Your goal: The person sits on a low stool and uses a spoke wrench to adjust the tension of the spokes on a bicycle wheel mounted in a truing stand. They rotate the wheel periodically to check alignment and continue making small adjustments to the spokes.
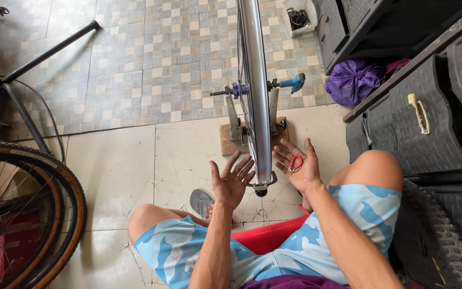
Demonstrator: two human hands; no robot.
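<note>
A bare silver bicycle rim [253,80] stands edge-on in a metal truing stand [236,126] mounted on a wooden block. My left hand [231,179] is spread, palm toward the rim's left side, just short of touching it. My right hand [298,163] lies palm up on the rim's right side, fingers apart, with a small red spoke wrench [295,162] resting in the palm. A blue-handled tool [294,82] sticks out from the axle on the right. I sit on a red stool [268,236] with my knees apart.
A bicycle wheel with a tan-walled tyre [38,214] and a black bike frame [22,80] stand at left. Dark plastic drawer units [429,107] and a purple bag [351,80] are at right. A knobby tyre [434,241] lies near my right knee. A grey sandal [201,202] sits under my left arm.
</note>
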